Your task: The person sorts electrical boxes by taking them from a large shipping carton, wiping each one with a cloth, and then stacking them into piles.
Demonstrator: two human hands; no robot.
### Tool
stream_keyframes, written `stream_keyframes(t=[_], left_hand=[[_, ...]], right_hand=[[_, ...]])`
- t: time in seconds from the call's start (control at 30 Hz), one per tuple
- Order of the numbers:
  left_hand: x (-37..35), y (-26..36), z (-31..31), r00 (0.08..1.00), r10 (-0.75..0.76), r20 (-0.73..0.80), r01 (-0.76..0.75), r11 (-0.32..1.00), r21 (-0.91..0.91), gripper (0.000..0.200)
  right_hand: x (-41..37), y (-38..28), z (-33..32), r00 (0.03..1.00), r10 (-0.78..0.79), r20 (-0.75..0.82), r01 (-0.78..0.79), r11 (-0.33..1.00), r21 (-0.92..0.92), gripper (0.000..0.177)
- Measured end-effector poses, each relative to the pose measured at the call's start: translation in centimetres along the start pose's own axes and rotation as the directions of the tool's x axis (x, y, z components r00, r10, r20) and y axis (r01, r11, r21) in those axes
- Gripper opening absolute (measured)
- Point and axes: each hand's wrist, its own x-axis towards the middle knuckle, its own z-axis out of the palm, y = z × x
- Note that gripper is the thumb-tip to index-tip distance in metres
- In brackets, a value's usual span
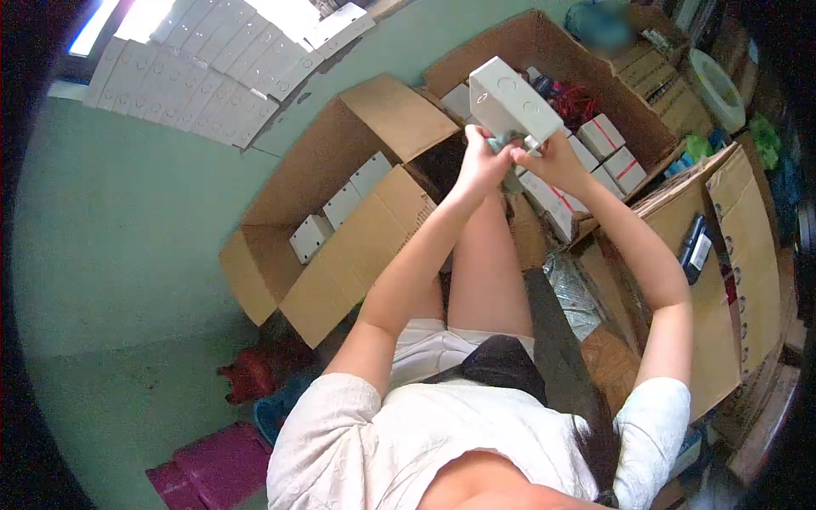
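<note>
A white rectangular box [507, 100] with round marks on its faces is held up in front of me, tilted above an open carton. My right hand [554, 161] is closed on its lower right edge, with the thumb turned toward my other hand. My left hand [483, 161] is closed at the box's lower left corner. Between the two hands shows a small grey-green thing [507, 140], mostly hidden by the fingers; its kind cannot be made out.
An open carton [340, 280] with several white boxes stands at left. Another carton [476, 53] beyond my hands holds white boxes with red bands and red wires [578, 104]. White boxes [183, 81] are stacked by the window. A black device [695, 246] lies on cardboard at right.
</note>
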Motion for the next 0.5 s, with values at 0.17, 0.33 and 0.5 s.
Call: stream_keyframes(t=[0.17,0.33,0.5], left_hand=[[2.5,0.2,-2.1,0.877,0.292,-0.382,-0.214,0.949,0.232,0.053],[0.2,-0.3,-1.6,0.959,0.196,-0.203,-0.141,0.956,0.256,0.054],[-0.7,-0.4,-3.3,0.893,0.425,-0.148,-0.257,0.752,0.607,0.049]], right_hand=[[-0.1,-0.8,0.5,0.999,0.04,0.007,-0.04,0.999,0.031,0.052],[-0.1,1.1,-0.5,0.999,0.038,0.003,-0.038,0.99,-0.137,0.053],[-0.1,1.3,-0.2,0.957,0.284,0.057,-0.258,0.926,-0.278,0.045]])
